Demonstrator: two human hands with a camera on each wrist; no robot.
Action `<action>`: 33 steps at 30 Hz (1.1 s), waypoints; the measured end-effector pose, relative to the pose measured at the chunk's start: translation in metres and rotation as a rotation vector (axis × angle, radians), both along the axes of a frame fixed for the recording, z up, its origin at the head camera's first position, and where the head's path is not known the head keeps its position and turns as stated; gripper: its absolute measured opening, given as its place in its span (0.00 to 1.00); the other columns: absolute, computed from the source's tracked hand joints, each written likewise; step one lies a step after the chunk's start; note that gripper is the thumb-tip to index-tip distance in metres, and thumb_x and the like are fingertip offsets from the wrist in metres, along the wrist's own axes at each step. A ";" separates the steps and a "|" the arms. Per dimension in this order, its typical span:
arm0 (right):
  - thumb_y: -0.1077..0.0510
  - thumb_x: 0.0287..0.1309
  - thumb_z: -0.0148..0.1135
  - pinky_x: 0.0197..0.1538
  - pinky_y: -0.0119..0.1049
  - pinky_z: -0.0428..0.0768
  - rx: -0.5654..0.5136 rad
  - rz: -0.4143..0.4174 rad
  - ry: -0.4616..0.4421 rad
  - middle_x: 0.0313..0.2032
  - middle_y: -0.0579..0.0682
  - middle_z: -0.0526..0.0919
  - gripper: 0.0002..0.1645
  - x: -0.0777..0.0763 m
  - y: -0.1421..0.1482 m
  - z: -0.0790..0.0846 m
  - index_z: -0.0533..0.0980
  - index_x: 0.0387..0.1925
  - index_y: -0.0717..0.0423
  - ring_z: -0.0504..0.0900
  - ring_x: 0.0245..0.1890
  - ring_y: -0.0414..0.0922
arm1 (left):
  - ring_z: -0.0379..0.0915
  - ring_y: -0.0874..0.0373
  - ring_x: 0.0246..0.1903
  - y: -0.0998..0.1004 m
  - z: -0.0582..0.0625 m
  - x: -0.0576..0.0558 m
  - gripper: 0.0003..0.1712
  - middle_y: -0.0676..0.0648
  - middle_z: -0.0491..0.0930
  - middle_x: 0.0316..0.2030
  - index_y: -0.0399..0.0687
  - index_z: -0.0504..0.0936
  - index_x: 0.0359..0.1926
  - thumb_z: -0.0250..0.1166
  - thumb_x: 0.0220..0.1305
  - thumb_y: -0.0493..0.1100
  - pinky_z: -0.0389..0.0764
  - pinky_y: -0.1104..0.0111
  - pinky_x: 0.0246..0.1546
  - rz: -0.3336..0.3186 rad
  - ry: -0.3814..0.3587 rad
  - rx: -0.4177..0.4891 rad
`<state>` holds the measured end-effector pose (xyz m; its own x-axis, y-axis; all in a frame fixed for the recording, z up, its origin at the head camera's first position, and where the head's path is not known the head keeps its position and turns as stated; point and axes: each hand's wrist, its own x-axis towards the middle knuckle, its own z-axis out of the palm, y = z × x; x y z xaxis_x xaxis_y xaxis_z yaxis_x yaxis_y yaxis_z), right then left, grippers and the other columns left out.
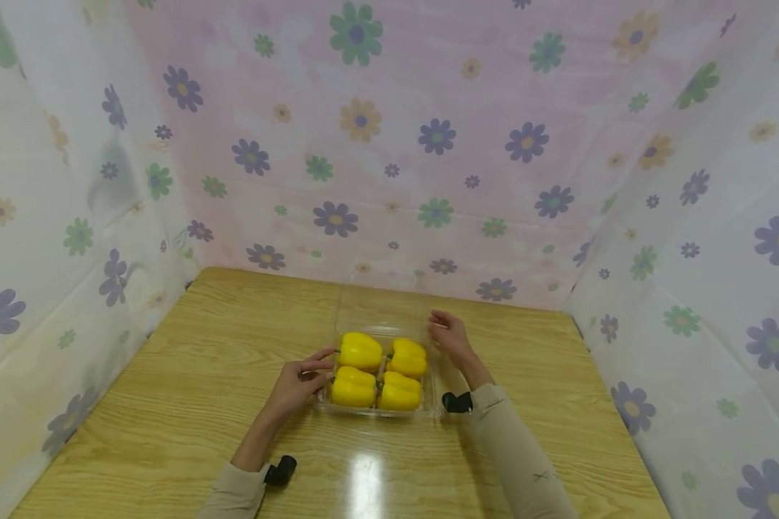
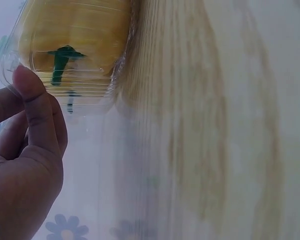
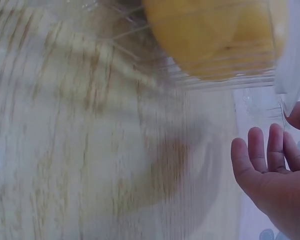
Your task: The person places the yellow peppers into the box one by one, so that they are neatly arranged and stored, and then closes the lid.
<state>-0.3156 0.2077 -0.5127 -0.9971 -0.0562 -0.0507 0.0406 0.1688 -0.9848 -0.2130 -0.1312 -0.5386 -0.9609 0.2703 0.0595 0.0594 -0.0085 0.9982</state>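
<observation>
Several yellow bell peppers (image 1: 360, 352) with green stems lie in two rows inside a clear plastic clamshell box (image 1: 436, 404) on the table. Its transparent lid (image 1: 376, 308) stands open toward the back wall. At the box's left side, my left hand (image 1: 294, 387) pinches the rim between thumb and fingers; the thumb (image 2: 27, 80) shows at the clear edge in the left wrist view. My right hand (image 1: 451, 339) is at the back right corner near the hinge. In the right wrist view, its thumb and fingertips (image 3: 275, 131) pinch the lid's thin clear edge.
The wood-grain table (image 1: 247, 317) carries the box near its middle. A flower-printed sheet (image 1: 389, 144) closes off the back and both sides. Black camera mounts (image 1: 281, 471) sit at both sleeve cuffs.
</observation>
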 end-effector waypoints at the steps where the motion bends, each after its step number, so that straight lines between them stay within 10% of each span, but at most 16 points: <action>1: 0.68 0.74 0.51 0.54 0.32 0.81 0.001 -0.004 0.005 0.65 0.75 0.67 0.29 0.000 0.000 0.000 0.60 0.72 0.75 0.71 0.63 0.68 | 0.74 0.61 0.26 0.000 0.000 0.000 0.18 0.32 0.65 0.72 0.22 0.79 0.57 0.63 0.70 0.30 0.79 0.74 0.24 0.001 0.004 -0.003; 9: 0.72 0.69 0.53 0.44 0.23 0.79 -0.063 -0.071 0.065 0.60 0.74 0.69 0.28 -0.005 -0.002 -0.003 0.63 0.68 0.75 0.76 0.53 0.51 | 0.78 0.63 0.33 0.000 -0.001 0.001 0.17 0.33 0.67 0.71 0.24 0.81 0.56 0.63 0.70 0.31 0.78 0.74 0.24 0.016 0.048 -0.030; 16: 0.72 0.72 0.51 0.49 0.26 0.80 -0.038 -0.043 0.098 0.60 0.74 0.68 0.23 -0.004 0.003 0.004 0.65 0.65 0.78 0.75 0.57 0.62 | 0.76 0.61 0.29 0.001 -0.002 0.001 0.16 0.33 0.67 0.71 0.25 0.81 0.56 0.62 0.71 0.30 0.78 0.74 0.24 0.028 0.056 -0.058; 24: 0.71 0.70 0.55 0.47 0.24 0.82 -0.072 -0.021 0.179 0.55 0.72 0.72 0.24 -0.008 0.010 0.015 0.67 0.64 0.77 0.80 0.44 0.41 | 0.75 0.45 0.61 0.003 0.000 -0.002 0.15 0.38 0.69 0.71 0.27 0.82 0.55 0.62 0.71 0.31 0.80 0.76 0.33 0.042 0.049 -0.096; 33: 0.72 0.73 0.51 0.53 0.50 0.85 0.031 0.070 0.265 0.48 0.69 0.71 0.20 -0.001 0.009 0.029 0.68 0.63 0.67 0.78 0.45 0.61 | 0.75 0.63 0.30 0.002 0.001 -0.005 0.16 0.32 0.66 0.71 0.23 0.80 0.57 0.61 0.72 0.30 0.78 0.74 0.26 0.016 0.056 -0.044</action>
